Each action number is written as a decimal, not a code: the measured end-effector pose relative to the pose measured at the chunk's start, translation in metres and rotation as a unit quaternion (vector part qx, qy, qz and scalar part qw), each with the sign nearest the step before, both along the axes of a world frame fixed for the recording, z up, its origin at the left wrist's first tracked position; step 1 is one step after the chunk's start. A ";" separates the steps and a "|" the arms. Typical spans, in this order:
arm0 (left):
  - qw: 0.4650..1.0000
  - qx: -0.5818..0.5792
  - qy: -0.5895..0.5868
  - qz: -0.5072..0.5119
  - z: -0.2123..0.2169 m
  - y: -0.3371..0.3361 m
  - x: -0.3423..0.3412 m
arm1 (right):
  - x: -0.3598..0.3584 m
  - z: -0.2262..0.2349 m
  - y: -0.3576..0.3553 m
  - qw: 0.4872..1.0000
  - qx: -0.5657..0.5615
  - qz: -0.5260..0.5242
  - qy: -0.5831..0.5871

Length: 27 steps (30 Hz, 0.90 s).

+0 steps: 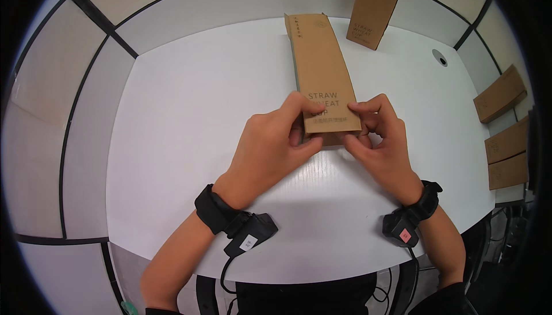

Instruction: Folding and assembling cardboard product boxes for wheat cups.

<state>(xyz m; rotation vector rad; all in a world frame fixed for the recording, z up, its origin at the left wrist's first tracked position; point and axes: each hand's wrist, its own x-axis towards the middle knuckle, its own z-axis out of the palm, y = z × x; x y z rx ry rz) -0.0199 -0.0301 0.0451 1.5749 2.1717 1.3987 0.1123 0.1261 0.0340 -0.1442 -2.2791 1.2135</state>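
Note:
A long brown cardboard box (319, 56) lies on the white table with its near end toward me. Small flaps stick up at its far end. My left hand (276, 128) grips the near left corner, index finger on top and thumb low at the end face. On the near right corner, my right hand (382, 136) pinches the edge, its thumb under the end flap. Both hands are closed on the box. Part of the near end is hidden by my thumbs.
Another brown box (376, 10) stands upright at the back of the white table (190, 131). Several more boxes (500, 93) are at the right edge. A round cable grommet (439, 58) sits at the far right. Low white partitions (230, 13) enclose the table.

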 end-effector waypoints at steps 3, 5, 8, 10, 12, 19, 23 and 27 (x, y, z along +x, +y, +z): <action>0.997 -0.051 -0.060 -0.012 0.001 -0.005 -0.001 | -0.001 0.000 -0.004 1.000 -0.020 -0.003 -0.023; 0.996 -0.052 -0.076 -0.013 -0.002 -0.007 -0.003 | -0.003 0.006 -0.006 0.999 -0.008 -0.005 -0.047; 0.993 -0.053 -0.102 -0.018 -0.002 -0.007 -0.002 | -0.003 0.004 -0.005 0.999 0.008 -0.008 -0.038; 0.990 -0.058 -0.125 -0.023 -0.002 -0.006 -0.002 | -0.002 0.003 -0.004 0.999 0.010 -0.008 -0.045; 0.990 -0.055 -0.131 -0.029 -0.001 -0.007 -0.002 | -0.001 0.003 -0.003 0.999 0.005 0.000 -0.044; 0.987 -0.058 -0.151 -0.024 0.004 -0.008 0.000 | -0.001 0.005 -0.002 0.999 0.004 0.014 -0.042; 0.989 -0.051 -0.135 -0.029 0.001 -0.008 -0.001 | -0.001 0.004 -0.002 0.999 0.002 0.012 -0.040; 0.992 -0.027 -0.116 -0.030 -0.002 -0.009 -0.002 | -0.002 0.003 -0.002 1.000 0.016 0.011 -0.018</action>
